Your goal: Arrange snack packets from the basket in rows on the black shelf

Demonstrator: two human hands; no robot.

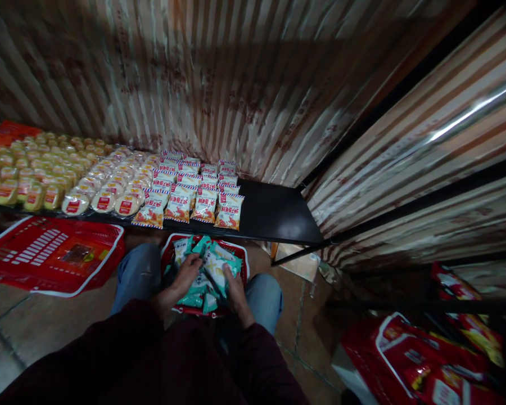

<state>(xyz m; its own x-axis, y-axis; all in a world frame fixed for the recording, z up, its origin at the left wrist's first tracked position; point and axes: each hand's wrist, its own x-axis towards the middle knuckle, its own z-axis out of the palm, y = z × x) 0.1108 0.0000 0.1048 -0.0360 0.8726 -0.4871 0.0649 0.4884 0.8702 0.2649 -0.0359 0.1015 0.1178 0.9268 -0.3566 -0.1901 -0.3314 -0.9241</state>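
Between my knees stands a red basket (247, 264) filled with teal and white snack packets (197, 284). My right hand (235, 286) is at the right side of the basket, its fingers closed on a teal and white packet (215, 264) that lies tilted on top of the others. My left hand (187, 274) reaches over the left part of the basket, fingers bent among the packets; what its fingertips hold, if anything, is hidden. Beyond the basket, white and orange snack bags (229, 212) stand in rows on a black shelf (274, 211).
Round white-wrapped cakes (105, 201) and yellow ones (34, 195) fill the shelf's left part. A red basket (117, 239) rests on the floor at left. Red snack bags (421, 360) lie at lower right. Black metal bars (383, 216) cross the right side before striped sheeting.
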